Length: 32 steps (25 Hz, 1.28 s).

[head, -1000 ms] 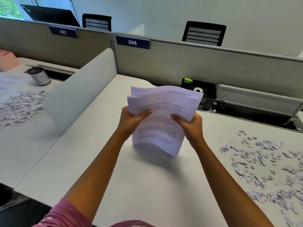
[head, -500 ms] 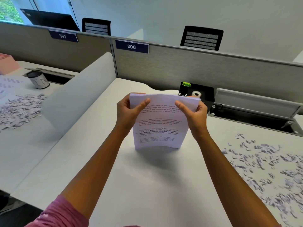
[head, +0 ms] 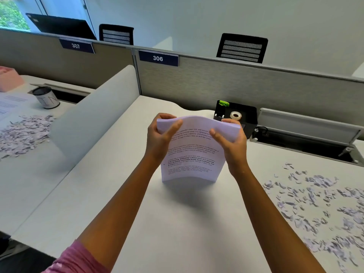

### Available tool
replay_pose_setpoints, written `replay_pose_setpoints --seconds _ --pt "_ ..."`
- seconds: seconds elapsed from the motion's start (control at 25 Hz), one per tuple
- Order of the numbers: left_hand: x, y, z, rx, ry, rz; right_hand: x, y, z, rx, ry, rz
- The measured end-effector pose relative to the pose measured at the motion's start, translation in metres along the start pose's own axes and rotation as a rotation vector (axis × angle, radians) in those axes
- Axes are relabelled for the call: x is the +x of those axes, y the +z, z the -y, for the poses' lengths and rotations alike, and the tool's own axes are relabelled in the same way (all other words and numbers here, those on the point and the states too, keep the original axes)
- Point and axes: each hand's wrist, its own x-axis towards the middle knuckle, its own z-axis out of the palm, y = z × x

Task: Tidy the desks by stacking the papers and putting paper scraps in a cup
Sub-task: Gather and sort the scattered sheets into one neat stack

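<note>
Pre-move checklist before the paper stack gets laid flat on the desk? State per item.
1. Both hands grip the stack: ok, left hand and right hand hold the paper stack at its top corners.
2. Bottom edge squared on the desk: ok.
3. Sheets flat: not ok, top bows over.
4. Landing spot free of paper scraps: ok, they lie to the right.
5. Cup within reach: cannot tell, it stands on the neighbouring desk.
</note>
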Motion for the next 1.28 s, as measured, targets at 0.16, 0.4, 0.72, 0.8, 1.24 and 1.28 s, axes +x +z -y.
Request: replay_pose_setpoints --seconds 0.16,0.4,0.72,0.8,1.24,1.28 --pt "-0.012 -0.005 0.024 0.035 -0.126 0.054 -0.013 -0.008 -0.028 0.021 0.195 0.092" --pt "-0.023 0.001 0.037 0.065 -0.199 -0.008 -0.015 -0.006 -0.034 -0.01 0.204 0.053" --pt "-0.033 -0.002 0.061 0.014 -0.229 0.016 -0.024 -0.017 -0.063 -0.018 0.227 0.097" --pt "-0.039 -0.001 0.075 0.028 -0.236 0.016 -0.029 -0.019 -0.076 -0.028 0.226 0.111" --pt "-0.05 -0.011 0.126 0.016 -0.308 0.119 -0.046 -0.037 -0.129 -0.26 0.284 0.133" --pt "-0.05 -0.013 0.13 0.04 -0.3 0.134 -0.047 -0.041 -0.134 -0.313 0.293 0.135"
